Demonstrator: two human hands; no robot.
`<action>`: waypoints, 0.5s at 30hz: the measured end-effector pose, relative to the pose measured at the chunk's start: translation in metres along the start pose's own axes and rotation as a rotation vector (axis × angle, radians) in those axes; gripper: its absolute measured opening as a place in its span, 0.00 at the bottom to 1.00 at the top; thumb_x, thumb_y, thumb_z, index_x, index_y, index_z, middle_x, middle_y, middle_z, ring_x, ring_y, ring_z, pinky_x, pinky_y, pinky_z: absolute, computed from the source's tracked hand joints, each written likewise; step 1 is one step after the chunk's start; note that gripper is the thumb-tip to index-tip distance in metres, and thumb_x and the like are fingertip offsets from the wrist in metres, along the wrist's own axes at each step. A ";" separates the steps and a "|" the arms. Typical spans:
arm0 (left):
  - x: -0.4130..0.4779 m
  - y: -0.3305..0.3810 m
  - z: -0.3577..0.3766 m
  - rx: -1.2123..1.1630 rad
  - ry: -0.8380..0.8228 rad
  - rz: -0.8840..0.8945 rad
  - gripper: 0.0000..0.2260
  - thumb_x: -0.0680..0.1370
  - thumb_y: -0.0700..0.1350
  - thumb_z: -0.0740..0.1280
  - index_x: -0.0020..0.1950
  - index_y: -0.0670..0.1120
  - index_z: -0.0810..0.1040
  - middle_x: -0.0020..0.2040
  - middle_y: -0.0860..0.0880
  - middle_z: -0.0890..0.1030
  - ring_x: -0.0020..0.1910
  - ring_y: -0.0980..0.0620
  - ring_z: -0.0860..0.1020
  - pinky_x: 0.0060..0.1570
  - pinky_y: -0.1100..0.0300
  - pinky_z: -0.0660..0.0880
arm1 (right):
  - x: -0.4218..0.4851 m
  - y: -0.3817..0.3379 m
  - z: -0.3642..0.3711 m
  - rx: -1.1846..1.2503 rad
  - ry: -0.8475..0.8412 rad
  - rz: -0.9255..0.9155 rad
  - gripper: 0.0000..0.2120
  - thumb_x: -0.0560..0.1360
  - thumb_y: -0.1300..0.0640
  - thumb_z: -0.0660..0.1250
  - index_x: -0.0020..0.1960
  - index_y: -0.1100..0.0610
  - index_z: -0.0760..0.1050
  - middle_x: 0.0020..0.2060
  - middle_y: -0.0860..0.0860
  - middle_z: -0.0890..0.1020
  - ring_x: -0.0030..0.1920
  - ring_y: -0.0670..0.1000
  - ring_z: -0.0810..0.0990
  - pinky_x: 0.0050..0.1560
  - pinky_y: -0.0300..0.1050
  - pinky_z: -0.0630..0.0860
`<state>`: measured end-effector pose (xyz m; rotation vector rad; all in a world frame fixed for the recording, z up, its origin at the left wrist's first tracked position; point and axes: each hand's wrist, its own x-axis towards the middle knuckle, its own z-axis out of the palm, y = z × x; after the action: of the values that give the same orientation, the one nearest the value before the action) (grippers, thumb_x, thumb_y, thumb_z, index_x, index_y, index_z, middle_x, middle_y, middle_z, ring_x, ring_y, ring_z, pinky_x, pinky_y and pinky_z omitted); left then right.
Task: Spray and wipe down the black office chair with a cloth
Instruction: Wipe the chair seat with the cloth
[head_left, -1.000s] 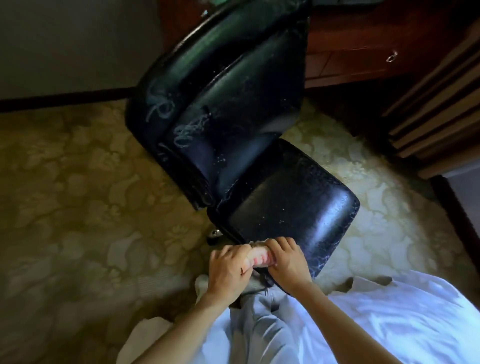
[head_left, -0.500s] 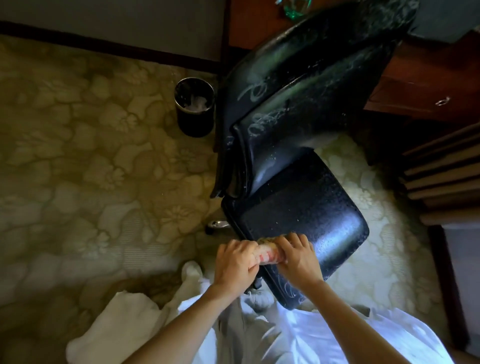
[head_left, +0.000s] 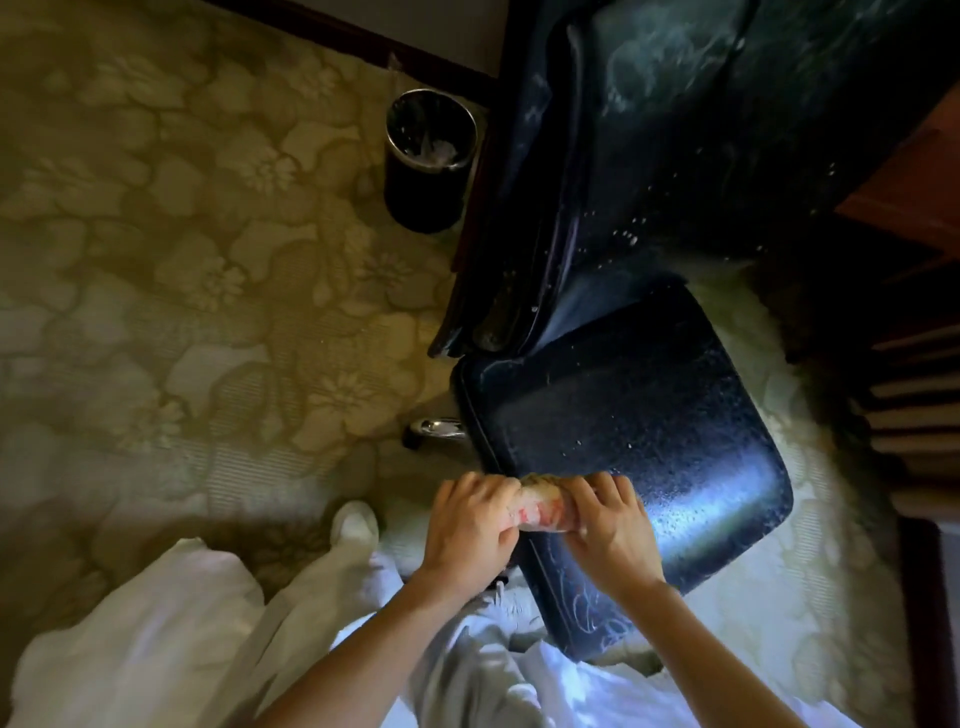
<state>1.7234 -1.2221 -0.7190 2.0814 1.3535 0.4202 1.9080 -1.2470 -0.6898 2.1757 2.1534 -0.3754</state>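
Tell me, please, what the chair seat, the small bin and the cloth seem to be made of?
The chair seat: probably leather or imitation leather, black and glossy; it reflects a bright streak, and droplets sit on it. The bin: perhaps metal, dark wall with a shiny rim. The cloth: soft fabric, pale with red marks, rolled tight between the left hand and right hand.

one chair (head_left: 623, 415). one cloth (head_left: 540, 506). two hands: the left hand (head_left: 470, 525) and the right hand (head_left: 610, 525). one bin (head_left: 428, 161). one shoe (head_left: 356, 522) in view. one chrome leg (head_left: 436, 428) showing. one carpet (head_left: 182, 260).
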 end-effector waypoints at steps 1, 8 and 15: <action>0.005 -0.004 0.010 -0.010 0.016 -0.004 0.19 0.66 0.45 0.74 0.55 0.51 0.76 0.50 0.53 0.81 0.49 0.50 0.77 0.46 0.53 0.76 | 0.006 0.006 0.006 -0.018 0.015 -0.012 0.22 0.61 0.58 0.72 0.54 0.51 0.73 0.43 0.52 0.76 0.43 0.57 0.74 0.39 0.52 0.77; 0.072 -0.043 0.050 -0.046 0.199 0.025 0.17 0.67 0.37 0.69 0.56 0.44 0.77 0.52 0.46 0.79 0.50 0.42 0.77 0.47 0.46 0.77 | 0.082 0.029 0.039 -0.094 0.135 -0.070 0.23 0.58 0.60 0.72 0.53 0.57 0.76 0.42 0.56 0.77 0.43 0.62 0.73 0.39 0.53 0.75; 0.111 -0.082 0.102 0.098 0.320 0.043 0.25 0.71 0.36 0.66 0.68 0.48 0.72 0.63 0.44 0.74 0.57 0.39 0.73 0.54 0.44 0.74 | 0.138 0.046 0.095 -0.057 -0.008 -0.048 0.29 0.66 0.42 0.56 0.67 0.45 0.64 0.56 0.56 0.73 0.55 0.64 0.71 0.54 0.61 0.72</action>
<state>1.7703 -1.1311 -0.8563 2.1943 1.5382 0.7450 1.9409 -1.1331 -0.8170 2.0918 2.1878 -0.3203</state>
